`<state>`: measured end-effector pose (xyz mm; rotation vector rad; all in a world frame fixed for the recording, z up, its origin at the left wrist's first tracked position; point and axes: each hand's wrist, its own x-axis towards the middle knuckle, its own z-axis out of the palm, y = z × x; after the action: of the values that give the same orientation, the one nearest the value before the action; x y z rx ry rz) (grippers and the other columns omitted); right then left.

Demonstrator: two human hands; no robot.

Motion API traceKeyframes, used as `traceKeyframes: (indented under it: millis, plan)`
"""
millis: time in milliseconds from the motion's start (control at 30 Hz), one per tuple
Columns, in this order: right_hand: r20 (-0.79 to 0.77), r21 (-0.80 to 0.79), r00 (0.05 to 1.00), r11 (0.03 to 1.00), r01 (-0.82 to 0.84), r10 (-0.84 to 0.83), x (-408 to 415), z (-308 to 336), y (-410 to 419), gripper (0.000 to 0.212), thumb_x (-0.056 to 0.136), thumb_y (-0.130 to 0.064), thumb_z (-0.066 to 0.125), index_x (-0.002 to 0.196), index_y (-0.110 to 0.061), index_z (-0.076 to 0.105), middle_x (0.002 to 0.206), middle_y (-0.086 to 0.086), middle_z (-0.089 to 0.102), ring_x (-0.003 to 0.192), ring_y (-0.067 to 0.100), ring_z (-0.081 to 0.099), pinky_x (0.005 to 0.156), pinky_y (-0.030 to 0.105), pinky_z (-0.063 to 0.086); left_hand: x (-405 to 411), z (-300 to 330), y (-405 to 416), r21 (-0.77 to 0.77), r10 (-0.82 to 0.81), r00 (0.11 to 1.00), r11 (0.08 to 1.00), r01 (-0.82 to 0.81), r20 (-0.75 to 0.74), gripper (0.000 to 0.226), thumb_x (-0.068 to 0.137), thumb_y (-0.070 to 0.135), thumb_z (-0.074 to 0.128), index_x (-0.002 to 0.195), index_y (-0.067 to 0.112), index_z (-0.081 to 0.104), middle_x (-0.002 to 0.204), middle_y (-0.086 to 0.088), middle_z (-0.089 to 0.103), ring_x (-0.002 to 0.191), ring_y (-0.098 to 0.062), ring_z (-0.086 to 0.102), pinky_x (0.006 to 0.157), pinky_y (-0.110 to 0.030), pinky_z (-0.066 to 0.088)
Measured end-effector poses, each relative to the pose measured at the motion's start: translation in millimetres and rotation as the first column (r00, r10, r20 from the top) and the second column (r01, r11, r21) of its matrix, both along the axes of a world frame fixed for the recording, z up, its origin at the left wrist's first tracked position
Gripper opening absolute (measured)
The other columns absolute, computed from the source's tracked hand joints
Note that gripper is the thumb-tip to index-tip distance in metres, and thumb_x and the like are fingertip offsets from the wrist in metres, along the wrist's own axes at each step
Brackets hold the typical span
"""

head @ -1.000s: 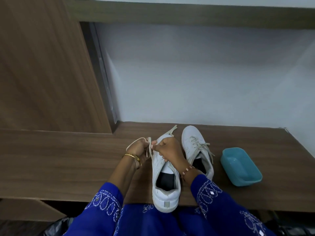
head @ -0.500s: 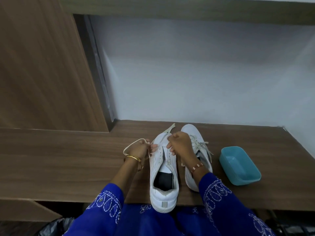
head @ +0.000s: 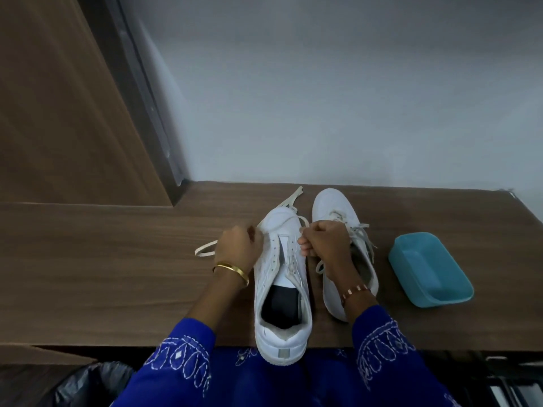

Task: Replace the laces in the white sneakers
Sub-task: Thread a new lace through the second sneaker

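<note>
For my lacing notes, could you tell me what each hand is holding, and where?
Both hands grip the lace of the near sneaker by its toe: left hand on the left run, right hand on the right run.

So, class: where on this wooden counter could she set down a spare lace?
Bare counter left of the left hand, and behind the teal tub. Crowded: between both sneakers and the tub.

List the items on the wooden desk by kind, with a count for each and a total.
White sneakers: 2, near sneaker and far sneaker
Teal plastic tub: 1
Total: 3

The near sneaker's cream lace is gripped by the left hand and the right hand; it is counted with the shoe.
</note>
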<state>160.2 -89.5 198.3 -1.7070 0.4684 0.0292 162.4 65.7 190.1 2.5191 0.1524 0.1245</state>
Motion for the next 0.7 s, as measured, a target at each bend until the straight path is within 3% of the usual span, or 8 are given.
traceKeyframes:
  millis: [167,367,533,633,700]
  plan:
    - [-0.035,0.077,0.999,0.997,-0.015,0.018,0,-13,4,0.011,0.088,0.003,0.051,0.078,0.002,0.057,0.062,0.012,0.061,0.040,0.013,0.058,0.044,0.024,0.054,-5,-10,-17,-0.113,-0.187,0.977,0.974,0.198,0.098,0.018,0.090,0.017,0.054,0.093,0.010,0.070,0.091,-0.011,0.064,0.082,-0.025,0.060,0.064,-0.024,0.033]
    - [-0.102,0.206,0.995,0.979,0.009,0.012,6,-20,-2,0.020,0.088,0.010,0.043,0.073,-0.002,0.047,0.061,0.015,0.061,0.038,0.020,0.060,0.044,0.031,0.054,3,-13,-22,-0.058,-0.244,0.969,0.968,0.242,-0.031,0.021,0.089,0.020,0.055,0.100,0.014,0.071,0.100,-0.011,0.064,0.092,-0.026,0.061,0.072,-0.025,0.041]
    - [-0.022,0.066,0.999,0.997,-0.027,0.028,-2,-20,0,0.024,0.087,0.008,0.046,0.067,-0.003,0.054,0.062,0.013,0.060,0.045,0.017,0.060,0.048,0.028,0.056,6,-13,-29,-0.034,-0.249,0.965,0.969,0.247,-0.082,0.024,0.087,0.018,0.053,0.101,0.012,0.072,0.105,-0.010,0.059,0.096,-0.026,0.059,0.076,-0.024,0.040]
    - [0.014,-0.006,1.000,1.000,-0.027,0.027,-4,-25,-2,0.029,0.087,0.007,0.048,0.063,-0.006,0.056,0.058,0.009,0.058,0.045,0.014,0.060,0.060,0.039,0.057,3,-17,-30,-0.171,-0.209,0.977,0.965,0.200,-0.040,0.018,0.084,0.014,0.059,0.095,0.011,0.073,0.081,-0.011,0.066,0.076,-0.020,0.059,0.069,-0.022,0.043]
    - [0.025,-0.028,0.999,0.999,-0.022,0.022,-3,-26,-3,0.029,0.087,0.007,0.048,0.063,-0.007,0.056,0.058,0.007,0.058,0.045,0.014,0.059,0.057,0.035,0.057,0,-23,-29,-0.265,-0.172,0.985,0.951,0.161,-0.015,0.014,0.081,0.011,0.063,0.090,0.014,0.075,0.056,-0.003,0.054,0.054,-0.009,0.045,0.056,-0.020,0.035]
